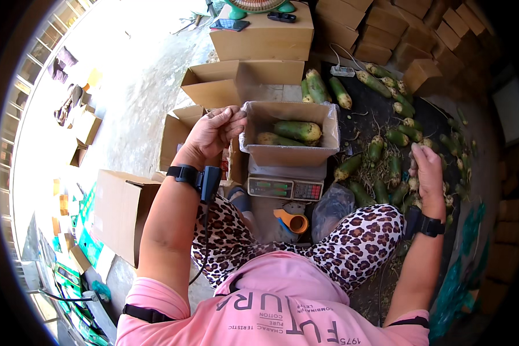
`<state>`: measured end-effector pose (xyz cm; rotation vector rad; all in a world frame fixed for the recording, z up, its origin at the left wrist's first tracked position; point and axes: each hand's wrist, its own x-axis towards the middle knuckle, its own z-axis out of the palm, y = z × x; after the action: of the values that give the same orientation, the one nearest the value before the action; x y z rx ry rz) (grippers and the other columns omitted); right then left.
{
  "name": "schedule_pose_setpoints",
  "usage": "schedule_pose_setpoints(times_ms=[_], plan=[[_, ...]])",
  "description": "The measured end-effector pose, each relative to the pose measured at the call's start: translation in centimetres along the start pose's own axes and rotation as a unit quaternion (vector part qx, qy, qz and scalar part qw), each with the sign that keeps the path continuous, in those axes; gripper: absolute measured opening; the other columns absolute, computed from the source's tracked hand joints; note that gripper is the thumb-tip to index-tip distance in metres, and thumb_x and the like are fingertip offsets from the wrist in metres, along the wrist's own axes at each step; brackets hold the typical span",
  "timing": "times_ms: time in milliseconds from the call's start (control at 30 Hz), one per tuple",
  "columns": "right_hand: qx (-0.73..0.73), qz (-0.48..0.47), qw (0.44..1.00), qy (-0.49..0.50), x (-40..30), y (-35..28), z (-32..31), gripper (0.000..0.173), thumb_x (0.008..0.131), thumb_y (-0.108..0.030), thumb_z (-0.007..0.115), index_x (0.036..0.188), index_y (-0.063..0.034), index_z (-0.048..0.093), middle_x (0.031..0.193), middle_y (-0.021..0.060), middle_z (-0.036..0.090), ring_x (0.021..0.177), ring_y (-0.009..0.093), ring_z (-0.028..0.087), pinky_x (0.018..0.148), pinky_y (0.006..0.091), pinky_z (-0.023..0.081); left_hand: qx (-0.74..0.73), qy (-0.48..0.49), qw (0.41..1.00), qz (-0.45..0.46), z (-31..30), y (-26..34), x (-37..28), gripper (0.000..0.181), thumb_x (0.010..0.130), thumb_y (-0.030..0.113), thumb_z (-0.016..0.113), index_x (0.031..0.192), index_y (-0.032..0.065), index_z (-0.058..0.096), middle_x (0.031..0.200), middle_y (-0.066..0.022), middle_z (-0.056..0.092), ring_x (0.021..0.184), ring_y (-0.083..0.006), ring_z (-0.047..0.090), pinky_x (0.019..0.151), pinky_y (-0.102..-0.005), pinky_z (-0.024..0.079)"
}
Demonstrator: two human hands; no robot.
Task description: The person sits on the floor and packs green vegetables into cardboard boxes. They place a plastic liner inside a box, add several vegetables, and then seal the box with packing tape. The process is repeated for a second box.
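Note:
My left hand is beside the left rim of a plastic-lined cardboard box. Its fingers are curled in with the thumb against them, and nothing shows in it. Inside the box lie a few green radishes. The box stands on a digital scale with a lit display and a keypad. Off to the right, my right hand hovers over or among loose green radishes on a dark ground sheet. The fingers are bent and partly hidden, so I cannot see whether they hold anything.
Open cartons lie behind and left of the scale, with a closed carton nearer me. An orange tape dispenser and a clear plastic bag are between my legs. A power strip sits at the sheet's back. Stacked cartons fill the far right.

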<state>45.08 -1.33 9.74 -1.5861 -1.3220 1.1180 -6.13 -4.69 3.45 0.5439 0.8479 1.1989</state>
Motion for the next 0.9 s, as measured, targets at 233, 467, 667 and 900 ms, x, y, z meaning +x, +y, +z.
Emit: schedule_pose_setpoints(times_ms=[233,467,667,900], plan=[[-0.062,-0.020,0.992,-0.110,5.0,-0.1,11.1,0.033,0.086,-0.030,0.073,0.072,-0.0027,0.063,0.061,-0.0049,0.050,0.055,0.005,0.043,0.049,0.0266,0.036,0.161,0.132,0.978,-0.030,2.9,-1.2,-0.4,0.033,0.097,0.036,0.060,0.076,0.0106,0.055,0.055,0.0052,0.043,0.040,-0.0066,0.032,0.037,-0.0232,0.024],[-0.153,0.057,0.975,-0.149,7.1,3.5,11.7,0.030,0.087,-0.030,0.071,0.076,-0.0045,0.061,0.060,-0.0035,0.047,0.050,0.008,0.043,0.045,0.0264,0.035,0.178,0.219,0.952,0.122,5.2,4.1,-11.3,0.020,0.102,0.027,0.052,0.094,0.0086,0.055,0.063,0.0082,0.036,0.050,-0.0029,0.028,0.043,-0.0205,0.022],[-0.201,0.065,0.965,-0.153,7.9,4.8,11.3,0.019,0.092,-0.024,0.065,0.095,-0.0052,0.064,0.065,-0.0036,0.050,0.049,0.006,0.045,0.043,0.0225,0.036,0.275,0.248,0.928,-0.048,-2.8,-3.2,-26.8,0.016,0.099,0.011,0.049,0.097,0.0010,0.061,0.074,0.0012,0.056,0.061,-0.0047,0.048,0.055,-0.0201,0.039],[-0.125,0.053,0.987,-0.089,5.5,3.3,10.8,0.018,0.094,-0.022,0.063,0.105,-0.0072,0.063,0.073,-0.0031,0.055,0.057,0.006,0.050,0.051,0.0199,0.039,0.410,0.497,0.709,-0.288,-17.6,-27.9,-36.2,0.041,0.082,0.030,0.068,0.114,0.0048,0.067,0.099,-0.0236,0.069,0.092,-0.0428,0.064,0.083,-0.0455,0.051]])
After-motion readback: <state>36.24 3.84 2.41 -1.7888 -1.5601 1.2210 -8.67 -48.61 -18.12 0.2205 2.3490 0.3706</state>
